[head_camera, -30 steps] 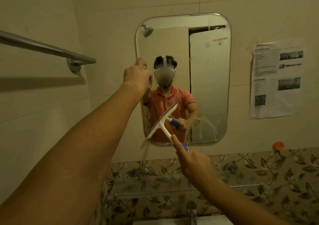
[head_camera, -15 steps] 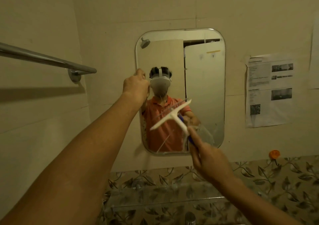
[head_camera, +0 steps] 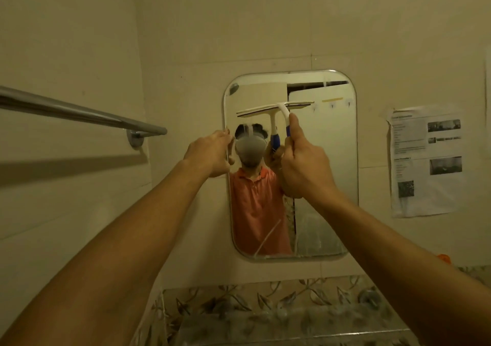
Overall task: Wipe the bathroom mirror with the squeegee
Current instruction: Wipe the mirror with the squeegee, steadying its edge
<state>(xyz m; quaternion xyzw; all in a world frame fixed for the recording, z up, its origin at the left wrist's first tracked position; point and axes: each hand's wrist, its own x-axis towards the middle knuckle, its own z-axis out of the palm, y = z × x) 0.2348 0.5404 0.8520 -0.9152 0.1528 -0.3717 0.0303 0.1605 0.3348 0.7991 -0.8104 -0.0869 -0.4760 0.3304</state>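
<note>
A rounded rectangular mirror (head_camera: 329, 175) hangs on the cream tiled wall. My right hand (head_camera: 303, 165) grips the blue handle of a white squeegee (head_camera: 297, 105), thumb up along the neck. The squeegee's blade lies level against the upper part of the mirror glass. My left hand (head_camera: 210, 154) holds the mirror's left edge, fingers curled round it. A wet smeared patch shows in the mirror's lower right corner. The mirror reflects a person in an orange shirt.
A chrome towel bar (head_camera: 79, 113) juts from the left wall near my left arm. A printed paper sheet (head_camera: 427, 159) is stuck to the wall right of the mirror. Below runs a glass shelf (head_camera: 279, 316) before leaf-patterned tiles. An orange object (head_camera: 445, 257) sits at lower right.
My right hand has lifted the squeegee from the mirror's lower part to its upper part, and the blade has turned from tilted to level. My left hand stays on the mirror's edge.
</note>
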